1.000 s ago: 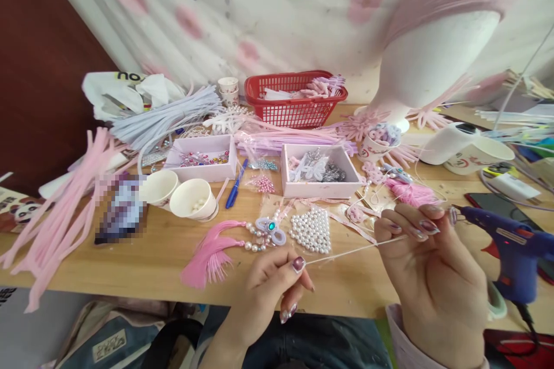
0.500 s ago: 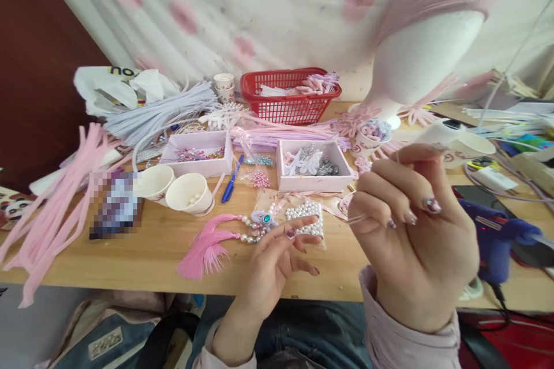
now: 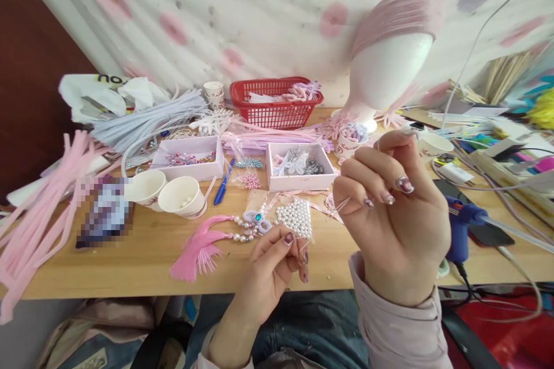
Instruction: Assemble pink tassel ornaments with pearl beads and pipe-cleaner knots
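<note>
Right hand (image 3: 392, 213) (curled) around thread (image 3: 343, 206)

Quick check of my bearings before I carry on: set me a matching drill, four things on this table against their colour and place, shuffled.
Things:
1. Glue gun
2. Pearls
3. Basket
4. Pen

Colour and place:
A. Red, in front of the curtain
B. Blue, beside a pale box
C. White, just beyond the left hand
D. Blue, to the right of the right hand

Pairs: 1-D, 2-C, 3-A, 4-B
</note>
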The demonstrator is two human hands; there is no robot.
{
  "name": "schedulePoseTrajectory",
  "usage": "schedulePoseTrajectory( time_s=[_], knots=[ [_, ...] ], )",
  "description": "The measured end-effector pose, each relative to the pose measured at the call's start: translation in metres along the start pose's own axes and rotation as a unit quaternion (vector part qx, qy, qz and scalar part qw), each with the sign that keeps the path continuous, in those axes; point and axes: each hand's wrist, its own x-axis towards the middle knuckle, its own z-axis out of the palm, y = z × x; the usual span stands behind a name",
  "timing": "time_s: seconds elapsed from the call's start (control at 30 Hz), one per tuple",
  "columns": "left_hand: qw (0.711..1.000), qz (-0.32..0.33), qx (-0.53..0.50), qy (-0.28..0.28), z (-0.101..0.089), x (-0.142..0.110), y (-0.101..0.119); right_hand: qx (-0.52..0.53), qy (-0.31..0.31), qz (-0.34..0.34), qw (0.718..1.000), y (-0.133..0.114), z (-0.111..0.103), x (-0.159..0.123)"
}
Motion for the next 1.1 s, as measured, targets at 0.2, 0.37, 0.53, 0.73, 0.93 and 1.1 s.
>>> schedulePoseTrajectory(
  time_s=[0.2,0.37,0.53,0.73,0.93,1.1],
  knots=[
    [0.971,0.032,0.235,0.043,-0.004,-0.013,0.014,-0.515,0.149,-0.08,0.84,-0.013,-0.066,-0.014],
    [0.856,0.012,0.517,0.015,0.005,-0.018,0.019,-0.578,0.129,-0.135,0.795,0.003,-0.092,-0.062],
    [0.81,0.031,0.585,-0.009,0.015,-0.019,0.019,-0.517,-0.148,0.105,0.837,0.033,-0.069,-0.078],
    [0.805,0.062,0.589,0.028,0.011,-0.019,0.02,-0.492,-0.173,0.178,0.835,0.041,-0.076,-0.07],
    [0.807,0.06,0.587,0.03,0.012,-0.013,0.018,-0.449,-0.191,0.175,0.855,0.034,-0.087,-0.064],
    [0.796,0.036,0.603,0.038,0.007,-0.009,0.024,-0.476,-0.202,0.149,0.843,0.033,-0.096,-0.055]
  ],
)
